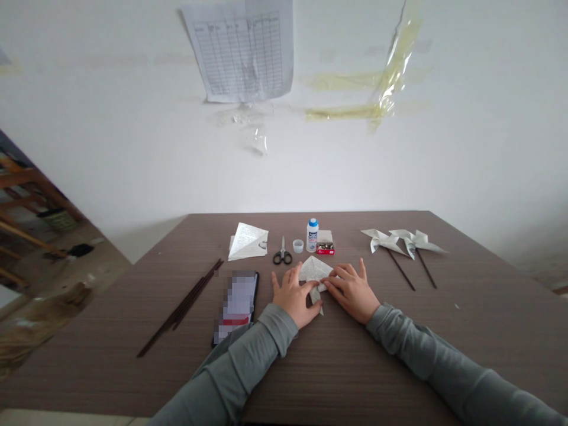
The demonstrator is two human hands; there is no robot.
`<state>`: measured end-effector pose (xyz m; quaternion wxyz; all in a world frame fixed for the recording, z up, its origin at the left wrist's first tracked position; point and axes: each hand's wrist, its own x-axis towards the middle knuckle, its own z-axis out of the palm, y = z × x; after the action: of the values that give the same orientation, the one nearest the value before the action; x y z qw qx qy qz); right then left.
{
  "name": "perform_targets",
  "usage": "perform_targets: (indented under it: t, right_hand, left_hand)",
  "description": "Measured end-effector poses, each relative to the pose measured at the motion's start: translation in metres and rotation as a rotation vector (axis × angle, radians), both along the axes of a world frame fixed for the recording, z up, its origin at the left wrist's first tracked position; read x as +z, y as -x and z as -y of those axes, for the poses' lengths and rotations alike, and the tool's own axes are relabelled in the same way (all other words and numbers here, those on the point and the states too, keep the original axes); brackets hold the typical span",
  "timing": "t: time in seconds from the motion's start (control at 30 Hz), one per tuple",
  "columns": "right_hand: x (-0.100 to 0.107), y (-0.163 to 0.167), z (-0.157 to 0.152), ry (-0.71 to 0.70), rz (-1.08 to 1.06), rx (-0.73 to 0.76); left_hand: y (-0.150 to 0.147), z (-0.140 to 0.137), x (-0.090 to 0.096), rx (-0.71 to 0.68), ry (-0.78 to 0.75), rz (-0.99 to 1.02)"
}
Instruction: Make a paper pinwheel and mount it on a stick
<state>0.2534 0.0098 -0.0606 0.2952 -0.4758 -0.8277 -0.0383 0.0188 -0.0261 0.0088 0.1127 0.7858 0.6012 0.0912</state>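
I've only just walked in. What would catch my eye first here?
Probably the left hand and right hand, both touching a folded printed paper near the middle of the table. Next, perhaps, the paper pinwheels on dark sticks, lying toward the table's right side. Above, a printed chart hangs on the wall.

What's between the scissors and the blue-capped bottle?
In the head view, a small translucent cup stands between the black-handled scissors and the blue-capped bottle.
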Motion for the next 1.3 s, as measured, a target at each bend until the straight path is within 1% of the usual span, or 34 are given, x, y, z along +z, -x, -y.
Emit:
perform_targets:
  t: [0.23,0.5,0.77,1.03,1.13,1.3]
  right_hand:
    - [0.006,0.002,0.003,0.054,0.047,-0.038]
    - [0.006,0.003,0.003,0.076,0.058,-0.045]
    - [0.004,0.003,0.004,0.076,0.022,-0.035]
    - [0.005,0.004,0.004,0.074,0.054,-0.064]
    - [0.005,0.004,0.003,0.071,0.051,-0.062]
    - [0.004,0.004,0.004,0.079,0.038,-0.057]
  left_hand:
    - [0.002,-0.003,-0.013,-0.001,-0.047,0.024]
    - [0.002,-0.002,-0.011,-0.005,-0.056,0.023]
    - [0.003,-0.003,-0.007,-0.009,-0.014,0.009]
    - [0.0,-0.004,-0.012,0.002,-0.056,0.033]
    - [0.0,-0.003,-0.009,-0.002,-0.057,0.035]
    - [0.004,-0.001,0.002,-0.014,-0.031,0.046]
